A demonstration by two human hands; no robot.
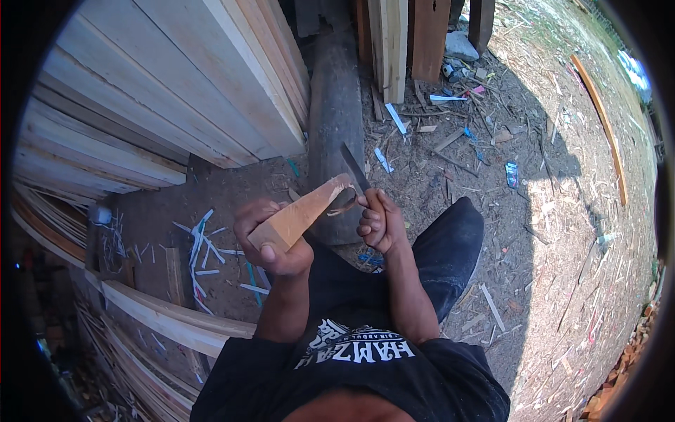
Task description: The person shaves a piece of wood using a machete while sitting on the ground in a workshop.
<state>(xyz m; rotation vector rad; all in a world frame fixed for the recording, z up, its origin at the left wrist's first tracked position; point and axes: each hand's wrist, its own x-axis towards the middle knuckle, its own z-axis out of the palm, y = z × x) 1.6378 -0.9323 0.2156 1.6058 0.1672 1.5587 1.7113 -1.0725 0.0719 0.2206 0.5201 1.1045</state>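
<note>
My left hand [275, 245] is wrapped round a tapered block of light reddish wood [299, 214], whose narrow, roughly cut end points up and to the right. In my right hand [380, 226] is the wooden handle of a knife [374, 202], with the dark blade [352, 160] tilted up to the left beside the block's end. A curled shaving [342, 207] hangs at that end. Behind both hands lies a weathered grey log [336, 98], running away from me between my legs.
Stacked planks [176, 77] stand at the upper left, more long boards [169, 313] lie at the lower left, and upright posts [425, 39] stand behind. The dirt ground [555, 281] carries wood chips, white strips [383, 160] and a long orange-brown board [601, 123] at the right.
</note>
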